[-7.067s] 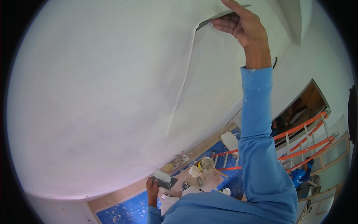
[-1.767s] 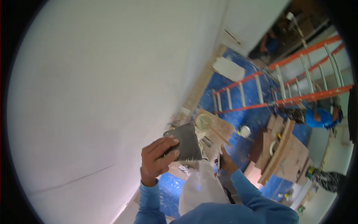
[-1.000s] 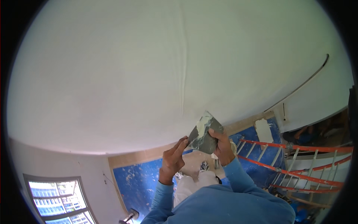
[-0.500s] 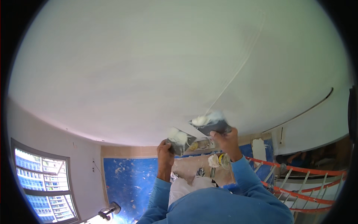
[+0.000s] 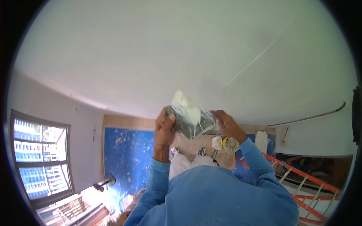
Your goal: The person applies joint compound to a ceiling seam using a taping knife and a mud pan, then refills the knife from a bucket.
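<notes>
My left hand is closed on the edge of a broad, flat metal filling knife, tilted up in front of the wall. White filler paste lies in a thick smear across its face. At the knife's right side, my right hand grips a second filling knife, blurred and almost edge-on, so its blade hardly shows. The two knives touch or overlap there; I cannot tell which. Beyond them rises the large white wall, marked by a thin slanting line of filler.
Blue floor sheeting spattered with white lies below, with brown covering around my feet. A yellow-banded tub stands right of my feet. An orange ladder leans at the right. A barred window and a lamp-like fixture are at left.
My right hand has come down off the wall, bringing its knife to the left one. My left hand has risen slightly, and the view has shifted.
</notes>
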{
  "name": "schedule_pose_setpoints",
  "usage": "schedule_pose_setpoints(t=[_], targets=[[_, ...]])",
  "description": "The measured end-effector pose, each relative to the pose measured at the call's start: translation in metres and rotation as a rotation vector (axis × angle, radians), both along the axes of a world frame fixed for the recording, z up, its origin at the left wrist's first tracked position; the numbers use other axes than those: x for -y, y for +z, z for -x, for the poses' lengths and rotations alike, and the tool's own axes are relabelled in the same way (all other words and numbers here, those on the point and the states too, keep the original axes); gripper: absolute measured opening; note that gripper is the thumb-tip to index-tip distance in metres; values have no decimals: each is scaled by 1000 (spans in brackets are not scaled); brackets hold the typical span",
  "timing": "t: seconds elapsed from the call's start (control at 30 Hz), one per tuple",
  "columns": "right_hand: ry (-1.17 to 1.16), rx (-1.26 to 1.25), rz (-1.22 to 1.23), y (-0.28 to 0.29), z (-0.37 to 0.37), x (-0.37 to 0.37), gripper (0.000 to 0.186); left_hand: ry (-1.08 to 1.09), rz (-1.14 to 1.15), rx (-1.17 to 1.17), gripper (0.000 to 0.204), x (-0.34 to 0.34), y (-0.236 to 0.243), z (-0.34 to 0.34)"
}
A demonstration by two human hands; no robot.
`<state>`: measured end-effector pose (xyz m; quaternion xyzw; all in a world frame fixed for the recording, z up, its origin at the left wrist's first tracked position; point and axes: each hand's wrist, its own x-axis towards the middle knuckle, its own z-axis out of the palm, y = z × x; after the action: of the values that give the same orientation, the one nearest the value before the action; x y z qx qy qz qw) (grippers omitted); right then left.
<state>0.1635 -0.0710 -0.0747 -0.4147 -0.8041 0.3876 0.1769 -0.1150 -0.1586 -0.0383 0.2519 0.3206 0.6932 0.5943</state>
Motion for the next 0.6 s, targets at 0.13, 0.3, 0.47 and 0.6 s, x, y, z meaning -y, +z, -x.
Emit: schedule_pose_setpoints(t=[0.13,0.3,0.47,0.6], targets=[[-683,-792,773,-68,-23,-12,32,182,-37,-93,37,19,6,32],[-709,-1248,943,-46,-7,-14,37,457,1,132,34,44,-12,19],[-468,-1290,1185,31,10,7,43,527,10,-76,35,48,-17,-25],[-323,-1267,1367,45,37,24,41,536,81,-543,31,46,-11,-41]])
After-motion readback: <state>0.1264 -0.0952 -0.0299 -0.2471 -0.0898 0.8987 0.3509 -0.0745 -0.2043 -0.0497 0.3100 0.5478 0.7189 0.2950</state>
